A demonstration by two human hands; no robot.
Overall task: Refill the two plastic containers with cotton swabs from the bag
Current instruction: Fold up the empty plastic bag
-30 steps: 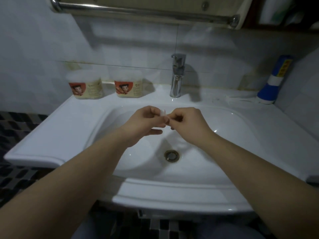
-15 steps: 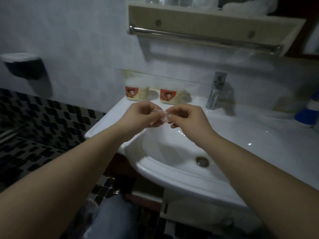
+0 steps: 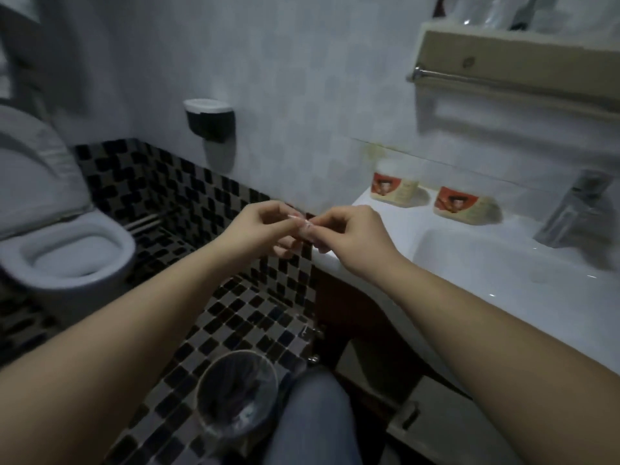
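The first plastic container [image 3: 396, 189] and the second plastic container [image 3: 461, 206] were seen side by side, slightly apart, on the back ledge of the white sink [image 3: 503, 263], right of centre in the frame. Each was wrapped in a cream label with a red-orange panel showing a cartoon figure (the writing was too blurred to be read).

At the centre of the frame, the left hand [image 3: 258, 229] and the right hand [image 3: 349, 236] were brought together in the air over the sink's left edge. A small pale scrap [image 3: 303, 224] was pinched between the fingertips of both, all fingers curled; what it was could not be told.

A chrome faucet [image 3: 577, 213] was placed at the right edge, and a shelf [image 3: 520, 62] with a metal rail [image 3: 503, 83] was fixed at the upper right. A lined bin [image 3: 236, 394] was set on the checkered floor at the bottom centre, beside a knee in jeans [image 3: 315, 421]. A toilet [image 3: 63, 250] was seen at the left, and a dark wall holder [image 3: 209, 120] was mounted above centre-left.
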